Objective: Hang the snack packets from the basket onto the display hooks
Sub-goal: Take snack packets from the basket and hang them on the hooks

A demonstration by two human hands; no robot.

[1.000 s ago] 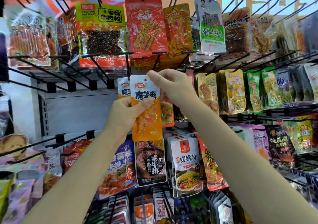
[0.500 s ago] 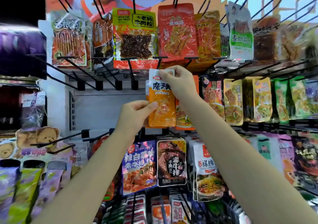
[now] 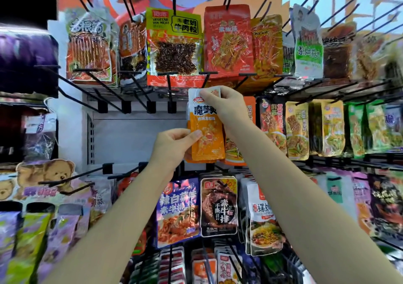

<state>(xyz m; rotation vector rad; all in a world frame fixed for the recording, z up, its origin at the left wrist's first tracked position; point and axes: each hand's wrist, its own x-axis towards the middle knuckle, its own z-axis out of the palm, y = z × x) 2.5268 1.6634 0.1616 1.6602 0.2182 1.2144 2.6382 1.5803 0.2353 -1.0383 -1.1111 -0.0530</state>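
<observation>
Two hands are closed on one orange snack packet (image 3: 207, 135) held against the display rack (image 3: 130, 100), its top edge pinched by the right hand (image 3: 226, 107) and its lower left edge by the left hand (image 3: 174, 146).

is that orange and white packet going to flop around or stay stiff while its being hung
The orange and white packet probably flops: it is a thin pouch, steadied by the right hand at its top and the left hand lower down. Its glossy film looks slippery. It seems light, held by fingertip pinches.
</observation>
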